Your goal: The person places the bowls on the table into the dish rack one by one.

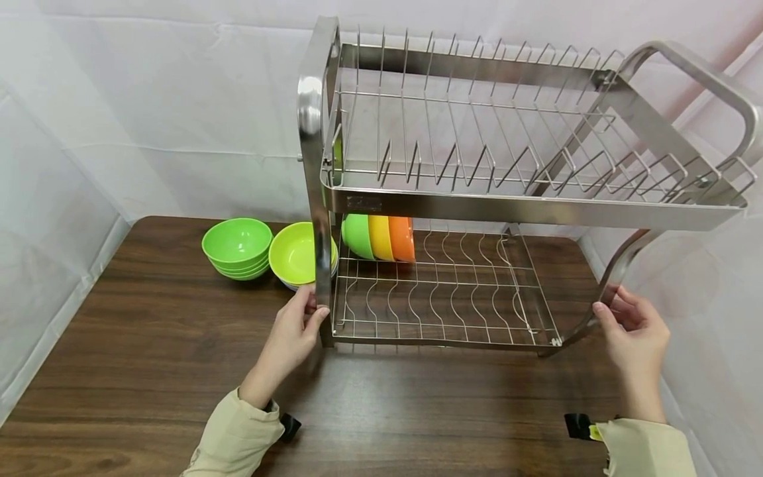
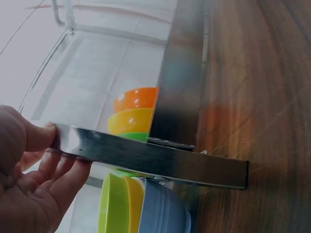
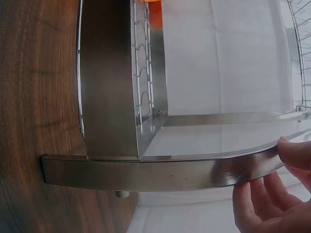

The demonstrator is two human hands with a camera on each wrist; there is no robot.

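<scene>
A two-tier metal dish rack (image 1: 524,211) stands on the wooden table. My left hand (image 1: 296,322) grips its left front leg low down, thumb on the front and fingers behind, as the left wrist view also shows. The right hand (image 1: 638,331) pinches the curved right front leg (image 3: 194,170) between thumb and fingers. On the lower tier, at the left, a green bowl (image 1: 356,236), a yellow bowl (image 1: 380,238) and an orange bowl (image 1: 402,240) stand on edge, nested together. The upper tier (image 1: 477,126) has upright wire dividers and carries no dishes.
Left of the rack sits a stack of green bowls (image 1: 237,244). Beside it is another stack with a yellow-green bowl (image 1: 293,255) on top and a blue-grey bowl (image 2: 163,208) below, partly behind the left leg. White cloth (image 1: 149,112) hangs behind and along the sides.
</scene>
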